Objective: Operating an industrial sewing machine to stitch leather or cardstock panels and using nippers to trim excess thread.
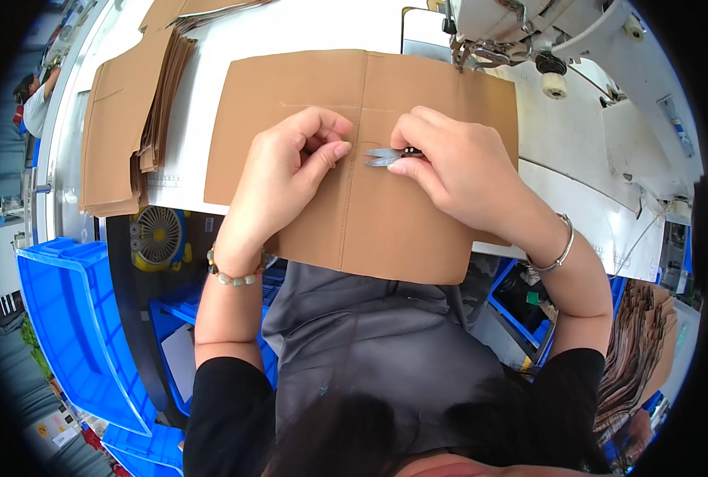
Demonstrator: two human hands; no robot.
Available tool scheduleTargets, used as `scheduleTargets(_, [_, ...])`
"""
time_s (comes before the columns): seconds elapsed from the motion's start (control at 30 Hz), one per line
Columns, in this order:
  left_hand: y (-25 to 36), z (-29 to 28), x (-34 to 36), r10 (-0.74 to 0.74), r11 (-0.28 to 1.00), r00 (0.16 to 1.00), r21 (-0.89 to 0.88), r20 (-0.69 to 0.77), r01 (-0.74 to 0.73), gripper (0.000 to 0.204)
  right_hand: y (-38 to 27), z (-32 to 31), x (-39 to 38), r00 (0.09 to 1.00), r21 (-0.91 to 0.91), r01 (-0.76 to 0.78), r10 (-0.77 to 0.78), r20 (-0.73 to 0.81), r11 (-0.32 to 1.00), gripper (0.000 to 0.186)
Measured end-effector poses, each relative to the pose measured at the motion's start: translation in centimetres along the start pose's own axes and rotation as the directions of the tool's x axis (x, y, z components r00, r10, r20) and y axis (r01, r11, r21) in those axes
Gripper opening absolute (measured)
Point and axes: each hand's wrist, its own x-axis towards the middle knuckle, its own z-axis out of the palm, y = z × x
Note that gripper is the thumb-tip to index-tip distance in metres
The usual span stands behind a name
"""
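A large brown sheet (290, 87), leather-like, lies in front of me with a stitched seam down its middle; its near edge hangs over the table's front edge toward my lap. My right hand (457, 163) is closed on small thread snips (383, 157), whose blades point left at the seam and stand slightly apart. On the other side of the seam, my left hand (302, 155) has its thumb and fingertips brought together just above the sheet. Whether a thread is pinched there is too small to see.
A sewing machine (553, 48) stands at the far right, over the sheet's back corner. Stacked brown pieces (123, 119) lie on the white table (306, 28) at left. Below are a fan (159, 237) and blue bins (84, 318). More brown pieces (636, 342) are piled at right. Another person (36, 103) is at far left.
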Motion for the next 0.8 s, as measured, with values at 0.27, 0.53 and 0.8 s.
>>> scheduleTargets(0.27, [0.6, 0.2, 0.0, 0.193, 0.942, 0.980, 0.270, 0.039, -0.197, 0.014, 0.0, 0.0, 0.2, 0.998, -0.046, 0.038, -0.040, -0.055, 0.998, 0.015])
scheduleTargets(0.53, [0.4, -0.4, 0.3, 0.144, 0.974, 0.989, 0.169, 0.038, -0.148, 0.012, -0.1, 0.4, 0.2, 0.998, 0.005, 0.049, -0.049, -0.050, 0.999, 0.014])
scheduleTargets(0.8, [0.5, -0.4, 0.3, 0.115, 0.973, 0.992, 0.195, 0.044, -0.121, 0.011, -0.2, 1.6, 0.2, 0.991, -0.086, 0.102, -0.109, -0.076, 0.991, 0.018])
